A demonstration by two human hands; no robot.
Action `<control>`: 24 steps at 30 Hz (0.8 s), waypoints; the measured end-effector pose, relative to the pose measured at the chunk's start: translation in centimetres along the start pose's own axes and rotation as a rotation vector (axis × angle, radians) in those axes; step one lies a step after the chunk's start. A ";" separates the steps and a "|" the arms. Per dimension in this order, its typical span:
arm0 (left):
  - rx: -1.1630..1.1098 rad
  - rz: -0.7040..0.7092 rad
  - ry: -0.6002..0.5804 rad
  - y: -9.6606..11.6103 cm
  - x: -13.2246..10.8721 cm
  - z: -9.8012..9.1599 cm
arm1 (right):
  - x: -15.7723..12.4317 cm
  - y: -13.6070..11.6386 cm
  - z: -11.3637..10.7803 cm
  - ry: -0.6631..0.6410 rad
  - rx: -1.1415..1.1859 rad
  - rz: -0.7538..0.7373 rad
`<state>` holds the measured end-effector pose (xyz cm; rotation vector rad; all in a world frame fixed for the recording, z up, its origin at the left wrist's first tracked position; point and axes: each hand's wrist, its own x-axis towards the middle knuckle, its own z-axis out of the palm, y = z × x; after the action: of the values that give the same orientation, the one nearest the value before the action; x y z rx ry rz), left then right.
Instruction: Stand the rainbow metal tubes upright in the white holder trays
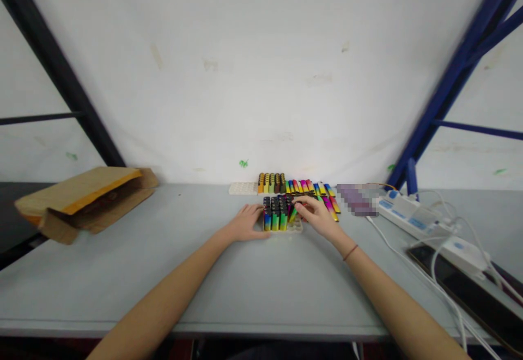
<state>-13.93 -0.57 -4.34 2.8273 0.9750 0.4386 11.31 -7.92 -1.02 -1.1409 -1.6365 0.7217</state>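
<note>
Currently, from the head camera: work sits around a white tray (283, 232), mid-table, taken here as the landmark. Black-topped lighters (275, 219) stand upright in its left and middle columns; round cells show at its near right corner.

Right hand (314, 215) is at the tray's right side, fingers bent and pinched on the black top of one multicoloured lighter (293, 215). That lighter is at the tray's right part, beside the standing columns. Whether its base is seated in a cell is too small to tell.

Key relation: this lighter lies just left of the right hand, long axis slanting — top tipped right toward the fingers, base lower and leftward — while its neighbours stand vertical. Right hand is the nearer; the standing columns separate it from the left. My judgement: the slant against the upright columns is what matters.

Left hand (247, 223) rests at the tray's left side, spread rather than clenched, thumb by the near left corner.

Behind the tray: yellowish-bodied lighters (272, 184) upright; a second white tray (242, 188) behind-left. Loose lighters (330, 206) lie behind-right — mixed colours, several angles.
</note>
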 end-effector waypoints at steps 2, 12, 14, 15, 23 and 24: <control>0.001 0.003 -0.002 0.1 0.0 -0.1 | -0.1 0.2 0.2 -0.047 0.006 0.007; 0.004 -0.005 -0.007 0.1 0.0 -0.1 | -0.3 -0.1 0.3 -0.070 -0.026 -0.027; 0.009 -0.005 -0.016 0.1 0.0 -0.1 | -0.4 -0.4 0.1 -0.083 -0.056 -0.028; 0.012 -0.005 -0.022 0.1 0.0 -0.1 | -0.4 -0.5 0.1 -0.089 -0.072 -0.029; -0.001 -0.006 -0.017 0.0 0.0 -0.1 | 0.2 -0.4 -2.9 0.108 -0.537 -0.033; -0.003 -0.006 -0.016 -0.1 0.0 -0.1 | 0.2 -0.1 -3.7 0.152 -0.690 0.036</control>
<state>-14.00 -0.52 -4.29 2.8204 0.9790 0.4156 14.76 -8.01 0.44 -1.6601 -1.7848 0.0636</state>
